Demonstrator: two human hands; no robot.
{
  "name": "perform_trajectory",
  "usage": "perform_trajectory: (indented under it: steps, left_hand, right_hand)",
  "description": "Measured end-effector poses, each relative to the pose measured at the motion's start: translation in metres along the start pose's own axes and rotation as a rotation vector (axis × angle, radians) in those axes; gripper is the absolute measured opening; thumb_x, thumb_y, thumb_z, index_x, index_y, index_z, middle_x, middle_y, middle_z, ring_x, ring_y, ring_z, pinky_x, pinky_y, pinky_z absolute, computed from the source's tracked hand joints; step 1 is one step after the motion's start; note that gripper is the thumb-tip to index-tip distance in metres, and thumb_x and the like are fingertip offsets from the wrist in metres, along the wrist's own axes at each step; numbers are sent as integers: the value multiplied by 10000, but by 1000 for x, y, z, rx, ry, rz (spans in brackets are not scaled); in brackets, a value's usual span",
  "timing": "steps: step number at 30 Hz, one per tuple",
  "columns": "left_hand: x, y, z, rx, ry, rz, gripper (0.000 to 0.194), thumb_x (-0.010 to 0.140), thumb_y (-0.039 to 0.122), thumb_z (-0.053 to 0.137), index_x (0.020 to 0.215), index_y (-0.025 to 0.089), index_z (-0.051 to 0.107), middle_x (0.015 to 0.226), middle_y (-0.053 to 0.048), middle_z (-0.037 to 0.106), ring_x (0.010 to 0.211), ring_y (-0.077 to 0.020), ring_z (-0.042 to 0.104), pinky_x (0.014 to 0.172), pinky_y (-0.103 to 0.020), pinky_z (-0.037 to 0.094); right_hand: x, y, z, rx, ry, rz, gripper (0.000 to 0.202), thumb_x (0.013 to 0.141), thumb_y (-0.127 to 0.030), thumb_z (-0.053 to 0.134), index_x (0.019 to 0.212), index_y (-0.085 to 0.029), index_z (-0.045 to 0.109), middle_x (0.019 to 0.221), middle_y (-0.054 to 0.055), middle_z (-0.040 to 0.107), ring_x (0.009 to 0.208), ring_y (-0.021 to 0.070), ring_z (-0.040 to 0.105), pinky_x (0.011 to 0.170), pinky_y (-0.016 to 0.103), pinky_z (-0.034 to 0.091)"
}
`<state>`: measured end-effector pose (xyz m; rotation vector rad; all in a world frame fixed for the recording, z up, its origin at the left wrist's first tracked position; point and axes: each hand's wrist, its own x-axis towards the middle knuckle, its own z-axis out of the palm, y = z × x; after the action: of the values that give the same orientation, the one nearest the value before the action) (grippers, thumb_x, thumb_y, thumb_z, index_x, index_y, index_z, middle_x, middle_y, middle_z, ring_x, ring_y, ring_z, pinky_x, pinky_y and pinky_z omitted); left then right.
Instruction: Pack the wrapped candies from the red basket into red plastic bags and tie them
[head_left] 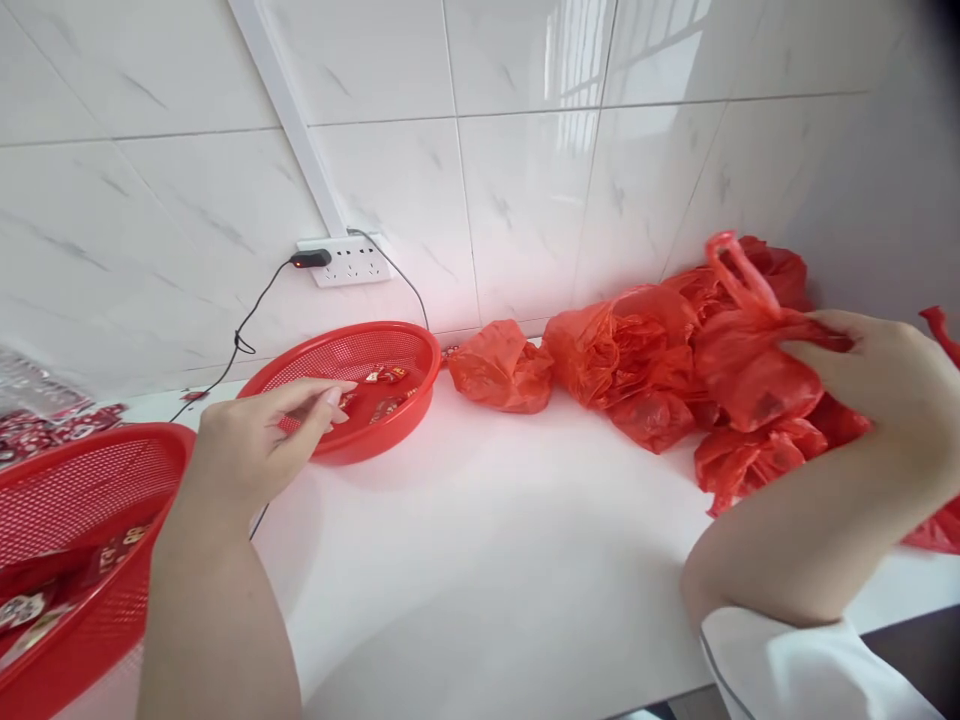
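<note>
My right grip (885,368) pinches a red bag (761,370) near its top, likely for support; left grip (255,440): cannot tell.

No text legible. Print on small packets (386,376) just beyond the left hand's fingers (306,432), and on wrappers (120,550) to their left: too blurred.

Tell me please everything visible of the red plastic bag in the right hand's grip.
The red plastic bag looks thin, shiny and slightly see-through; dim dark shapes show in its rounded, creased body. Its top is gathered, with a handle loop sticking up. The right hand's grip holds it near the top, in front of other red bags; whether they touch is unclear.
</note>
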<state>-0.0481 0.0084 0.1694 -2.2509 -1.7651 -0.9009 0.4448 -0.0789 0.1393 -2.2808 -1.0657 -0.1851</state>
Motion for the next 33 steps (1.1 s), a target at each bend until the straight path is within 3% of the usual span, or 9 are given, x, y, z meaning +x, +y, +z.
perform_trajectory:
  steps: [3, 6, 10, 13, 19, 22, 25, 28, 33]
  left_hand:
    - [0, 0, 0, -18, -2, 11, 262, 865, 413, 499, 939, 272, 707, 717, 66, 711, 686, -132, 647, 683, -216, 422]
    - [1, 2, 2, -38, -21, 22, 263, 871, 403, 500, 951, 258, 704, 695, 68, 701, 641, -118, 629, 702, -219, 427]
    - [2, 2, 6, -30, -70, 63, 286, 888, 424, 481, 983, 265, 698, 721, 67, 712, 642, -129, 627, 687, -234, 435]
    - [2, -3, 10, -36, -79, 106, 291, 890, 418, 479, 1012, 276, 702, 738, 46, 726, 687, -161, 662, 683, -252, 446]
    - [2, -5, 15, -67, -94, 112, 287, 884, 421, 486, 953, 269, 719, 742, 14, 726, 719, -176, 677, 674, -265, 470]
    - [1, -3, 14, -78, -137, 118, 300, 886, 427, 477, 979, 274, 717, 769, 15, 731, 725, -170, 679, 672, -257, 478]
    - [1, -4, 14, -90, -174, 107, 315, 888, 442, 465, 1000, 279, 710, 783, 13, 733, 683, -164, 675, 652, -254, 478]
    - [2, -4, 16, -82, -210, 100, 320, 893, 448, 455, 1001, 279, 705, 780, 8, 730, 664, -168, 669, 643, -260, 477]
    - [1, 10, 29, -97, -246, 206, 327, 923, 403, 416, 1038, 276, 695, 961, -12, 730, 821, -185, 671, 734, -277, 490]
  right_hand:
    - [21, 30, 25, -31, -38, 158, 161, 700, -419, 697, 806, -308, 648, 758, 155, 627, 760, 357, 629, 554, 495, 439]
    - [26, 25, 37, -54, -160, 248, 248, 653, -452, 727, 785, -276, 612, 866, 189, 641, 904, 439, 626, 619, 573, 480]
    - [10, -33, 27, 23, -15, -12, 329, 837, -472, 520, 1092, -284, 609, 1180, 175, 599, 1154, 419, 537, 861, 634, 459]
    - [-4, -91, 34, 168, -49, -263, 283, 871, -361, 508, 1093, -252, 646, 1158, 121, 648, 1103, 325, 583, 946, 516, 451]
    - [-24, -179, 131, 206, -444, -645, 344, 939, -126, 350, 1092, -156, 656, 1082, 114, 697, 1016, 225, 628, 849, 299, 464]
    - [-35, -196, 180, 107, -589, -668, 318, 919, -78, 422, 1148, -154, 629, 1109, 118, 681, 981, 213, 638, 821, 283, 481]
    - [-44, -198, 205, 17, -647, -616, 271, 917, -239, 571, 1160, -122, 601, 1120, 120, 641, 950, 214, 635, 813, 361, 530]
    - [-46, -196, 208, -37, -627, -595, 314, 929, -351, 566, 1191, -179, 578, 1204, 97, 588, 1014, 203, 607, 851, 401, 530]
    - [-43, -201, 181, -32, -457, -629, 280, 897, -176, 475, 1153, -187, 587, 1191, 156, 574, 936, 277, 624, 660, 348, 461]
